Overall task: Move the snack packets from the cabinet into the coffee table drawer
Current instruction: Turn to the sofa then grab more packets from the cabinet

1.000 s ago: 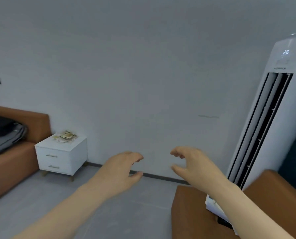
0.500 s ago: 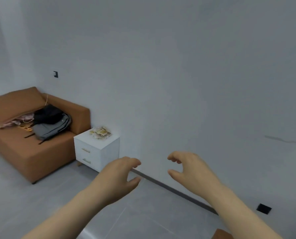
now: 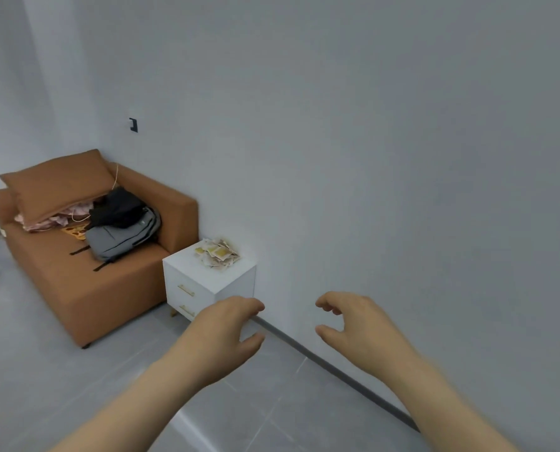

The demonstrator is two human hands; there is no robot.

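The left hand (image 3: 221, 334) and right hand (image 3: 357, 324) are held forward, fingers loosely curled, nothing gripped; beyond them, well apart, the snack packets (image 3: 218, 252) are heaped on the white cabinet (image 3: 207, 282); light, crinkly, slippery handling is expected; gathering from the heap's sides is advised.

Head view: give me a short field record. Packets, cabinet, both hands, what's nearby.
snack packets: loose pile on top of the cabinet, at the wall side
cabinet: white, two drawers, both closed, beside the sofa
left hand: empty, fingers loosely curled, held in the air
right hand: empty, fingers loosely curled, apart from the left
sofa: brown, carries a grey backpack and a cushion
coffee table drawer: not in view
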